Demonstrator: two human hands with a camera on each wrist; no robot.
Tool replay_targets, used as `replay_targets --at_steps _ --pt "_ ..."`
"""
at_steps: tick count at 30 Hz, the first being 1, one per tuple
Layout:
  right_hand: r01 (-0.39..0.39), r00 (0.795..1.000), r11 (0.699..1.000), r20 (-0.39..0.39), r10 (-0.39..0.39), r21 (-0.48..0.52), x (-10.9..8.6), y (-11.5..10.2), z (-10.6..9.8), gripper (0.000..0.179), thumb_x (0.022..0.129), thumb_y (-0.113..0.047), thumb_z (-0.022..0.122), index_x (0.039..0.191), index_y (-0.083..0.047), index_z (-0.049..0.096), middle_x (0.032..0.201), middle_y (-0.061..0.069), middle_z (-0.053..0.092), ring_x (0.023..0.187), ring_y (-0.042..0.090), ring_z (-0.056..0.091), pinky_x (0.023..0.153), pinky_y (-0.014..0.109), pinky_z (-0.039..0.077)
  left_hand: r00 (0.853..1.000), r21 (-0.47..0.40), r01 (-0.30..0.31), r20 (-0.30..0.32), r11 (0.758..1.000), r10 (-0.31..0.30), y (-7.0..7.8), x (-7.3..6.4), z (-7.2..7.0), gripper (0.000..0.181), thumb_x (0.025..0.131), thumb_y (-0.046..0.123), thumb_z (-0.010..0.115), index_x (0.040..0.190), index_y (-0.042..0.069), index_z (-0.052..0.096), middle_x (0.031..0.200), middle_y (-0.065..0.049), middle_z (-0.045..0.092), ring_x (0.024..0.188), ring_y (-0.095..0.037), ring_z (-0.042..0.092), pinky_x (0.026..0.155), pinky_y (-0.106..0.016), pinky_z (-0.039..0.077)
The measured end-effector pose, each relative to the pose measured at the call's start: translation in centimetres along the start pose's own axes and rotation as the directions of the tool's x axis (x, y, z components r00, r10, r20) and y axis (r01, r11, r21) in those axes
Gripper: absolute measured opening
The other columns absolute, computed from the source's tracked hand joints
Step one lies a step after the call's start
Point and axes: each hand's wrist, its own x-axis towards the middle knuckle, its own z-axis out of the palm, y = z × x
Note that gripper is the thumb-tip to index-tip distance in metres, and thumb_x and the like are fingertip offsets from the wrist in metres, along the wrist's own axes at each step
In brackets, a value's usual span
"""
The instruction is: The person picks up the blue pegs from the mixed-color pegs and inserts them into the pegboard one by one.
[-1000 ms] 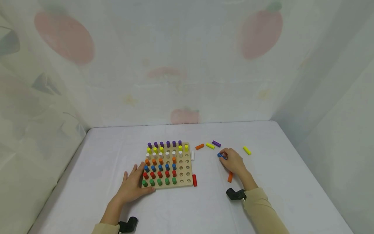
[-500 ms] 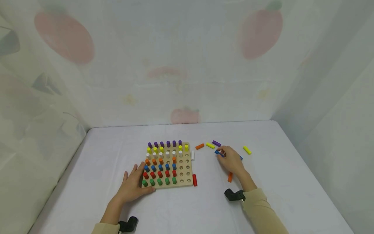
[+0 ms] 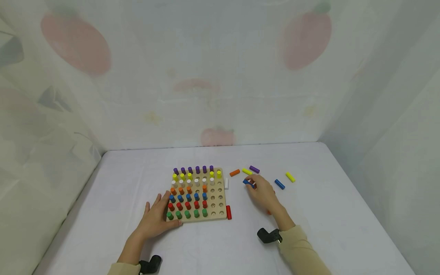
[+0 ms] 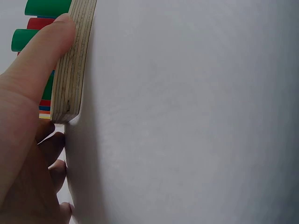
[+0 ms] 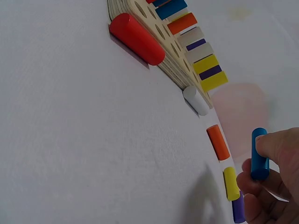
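My left hand [image 3: 155, 218] rests at the near left corner of a wooden pegboard [image 3: 217, 201], fingers spread and fairly straight. Its thumb presses the board's layered edge [image 4: 70, 70] in the left wrist view. Rows of purple, yellow, white, orange, blue, red and green pegs stand upright in the board; several holes on the right side are bare. Right of the board, my right hand [image 3: 264, 193] pinches a blue peg [image 5: 259, 156] between thumb and fingers, above the cloth.
Loose on the white cloth lie orange [image 3: 235, 173], yellow [image 3: 247, 171] and purple [image 3: 254, 169] pegs. A white peg [image 3: 226, 183] and a red peg [image 3: 228, 212] lie along the board's right edge. Farther right are another blue peg [image 3: 280, 184] and a yellow one [image 3: 290, 177].
My right hand has moved left toward the board with the blue peg. The other blue peg, earlier mostly hidden behind the hand, now shows fully. The left hand stays in place.
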Motion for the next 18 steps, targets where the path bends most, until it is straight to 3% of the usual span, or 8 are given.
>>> replay_targets --at_steps 7,18 --pt "-0.001 1.0 1.0 0.006 0.001 0.021 0.0 -1.2 0.4 0.021 0.087 -0.015 0.063 0.108 -0.017 0.062 0.087 -0.002 0.062 0.07 0.009 0.05 0.062 0.023 0.044 1.0 0.001 -0.001 -0.005 1.0 0.001 0.0 0.0 0.1 0.115 0.059 0.061 0.075 0.145 0.004 0.025 0.147 -0.019 0.03 0.137 -0.043 0.017 0.103 -0.069 0.002" --pt "0.063 0.998 0.998 -0.028 -0.063 0.013 0.0 -2.0 1.3 0.019 0.084 -0.011 0.066 0.103 -0.014 0.062 0.085 -0.003 0.06 0.068 0.003 0.045 0.059 0.02 0.045 1.0 0.01 -0.007 -0.009 1.0 0.007 0.0 0.0 0.1 0.114 0.06 0.061 0.075 0.145 0.004 0.025 0.147 -0.018 0.03 0.137 -0.043 0.018 0.103 -0.068 0.003"
